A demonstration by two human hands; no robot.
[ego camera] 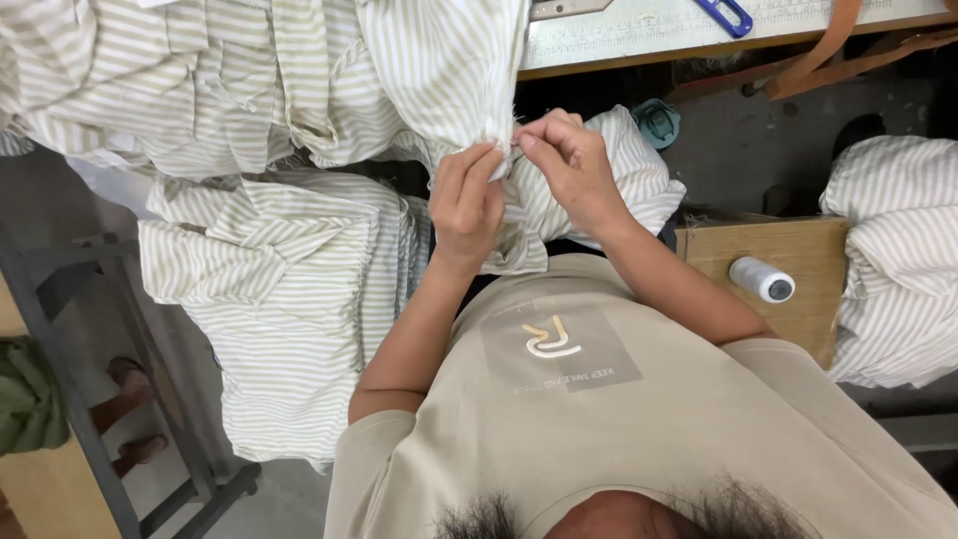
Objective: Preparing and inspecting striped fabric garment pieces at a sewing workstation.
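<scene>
So right now both hands are up on one corner of a striped garment, the cream-and-green piece hanging off the edge of the surface. The left hand has its fingers pinched shut on the fabric edge, holding it taut. The right hand has thumb and fingers pressed together right at that same corner; looks like it's picking at a loose thread or holding something tiny, but it's too small to tell.

Progress-wise, I'd say it's mid-way through a batch. There's a folded stack of the same striped cloth just beside the left arm, and another bundle well off to the right, so plenty is lying around. A thread spool sits on a wooden box near the right elbow, and blue-handled scissors lie untouched on the surface.
</scene>
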